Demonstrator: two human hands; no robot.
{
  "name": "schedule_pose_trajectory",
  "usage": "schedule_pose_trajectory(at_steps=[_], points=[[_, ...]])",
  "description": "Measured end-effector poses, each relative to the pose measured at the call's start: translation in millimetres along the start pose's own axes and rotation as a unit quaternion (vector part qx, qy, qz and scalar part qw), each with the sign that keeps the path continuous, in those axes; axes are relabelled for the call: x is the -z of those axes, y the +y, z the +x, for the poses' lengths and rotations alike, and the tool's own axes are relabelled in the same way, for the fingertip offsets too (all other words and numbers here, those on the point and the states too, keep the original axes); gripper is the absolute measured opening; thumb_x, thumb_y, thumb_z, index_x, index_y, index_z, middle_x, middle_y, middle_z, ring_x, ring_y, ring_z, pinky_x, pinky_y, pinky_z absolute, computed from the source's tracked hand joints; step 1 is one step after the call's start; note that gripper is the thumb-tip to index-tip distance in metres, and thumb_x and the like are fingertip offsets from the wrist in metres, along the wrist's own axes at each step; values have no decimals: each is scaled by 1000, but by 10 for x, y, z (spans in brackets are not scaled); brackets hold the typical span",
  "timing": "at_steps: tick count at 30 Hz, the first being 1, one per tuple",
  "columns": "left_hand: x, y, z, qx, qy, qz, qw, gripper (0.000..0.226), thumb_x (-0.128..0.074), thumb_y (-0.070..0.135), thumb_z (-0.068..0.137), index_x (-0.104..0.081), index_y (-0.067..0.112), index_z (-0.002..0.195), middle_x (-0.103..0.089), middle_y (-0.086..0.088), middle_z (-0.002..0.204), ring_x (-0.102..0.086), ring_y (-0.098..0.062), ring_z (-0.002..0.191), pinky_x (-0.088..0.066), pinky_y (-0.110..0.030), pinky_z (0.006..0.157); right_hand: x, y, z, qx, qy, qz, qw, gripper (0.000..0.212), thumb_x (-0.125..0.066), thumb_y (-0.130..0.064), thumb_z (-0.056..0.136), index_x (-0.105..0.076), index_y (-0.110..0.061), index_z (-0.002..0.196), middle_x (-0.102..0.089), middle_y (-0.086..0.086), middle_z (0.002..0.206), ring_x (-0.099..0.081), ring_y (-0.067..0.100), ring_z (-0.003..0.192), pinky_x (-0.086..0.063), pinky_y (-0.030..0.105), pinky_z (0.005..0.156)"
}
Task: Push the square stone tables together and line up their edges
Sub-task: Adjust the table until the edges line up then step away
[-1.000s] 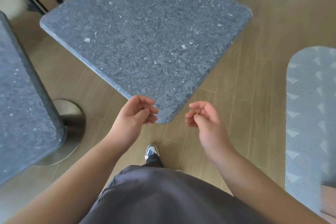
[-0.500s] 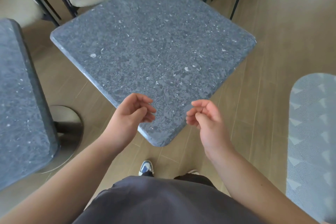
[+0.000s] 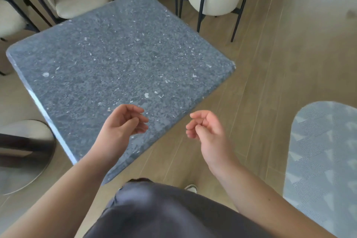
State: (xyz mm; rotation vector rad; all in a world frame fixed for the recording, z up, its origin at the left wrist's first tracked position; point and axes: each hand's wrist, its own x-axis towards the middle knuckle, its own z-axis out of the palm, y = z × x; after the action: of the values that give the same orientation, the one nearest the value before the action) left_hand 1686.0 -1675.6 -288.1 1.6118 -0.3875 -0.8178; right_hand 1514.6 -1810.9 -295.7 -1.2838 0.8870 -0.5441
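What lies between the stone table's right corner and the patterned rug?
Only bare wooden floor separates the stone table from the patterned rug in the head view; the right hand hovers above its nearer part.

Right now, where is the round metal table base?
In the head view, the round metal base sits on the wood floor at the far left edge, just left of the stone table, near its closest corner.
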Motion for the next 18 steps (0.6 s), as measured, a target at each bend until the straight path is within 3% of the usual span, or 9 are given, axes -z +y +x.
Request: schedule_pose_trajectory(at_steps=[5,12,18], points=[[-722,146,179,-8,-9,-9,1000,34,-35,-17,97,-59,6,103,-70,0,79,-66,-18,71,-58,-30,75,607,-164,386,8,-5,3,1000,37,-38,13,92,-62,-14,101,-66,-4,77,-62,16,73,-54,36,80],[-1596,430,836,-25,-29,-7,999,33,-35,-18,97,-58,4,104,-70,2,79,-65,-18,72,-57,-32,76,1230,-460,1207,27,-15,3,1000,36,-37,15,91,-61,-12,100,-66,-2,77,-62,17,73,-52,30,76],[-2369,557,1862,-19,-41,-8,999,31,-37,-14,98,-60,6,106,-71,-1,85,-67,-20,77,-59,-35,81,1870,-745,2226,28,32,-26,999,38,-36,18,91,-61,-9,100,-66,-2,75,-62,17,71,-55,28,73]])
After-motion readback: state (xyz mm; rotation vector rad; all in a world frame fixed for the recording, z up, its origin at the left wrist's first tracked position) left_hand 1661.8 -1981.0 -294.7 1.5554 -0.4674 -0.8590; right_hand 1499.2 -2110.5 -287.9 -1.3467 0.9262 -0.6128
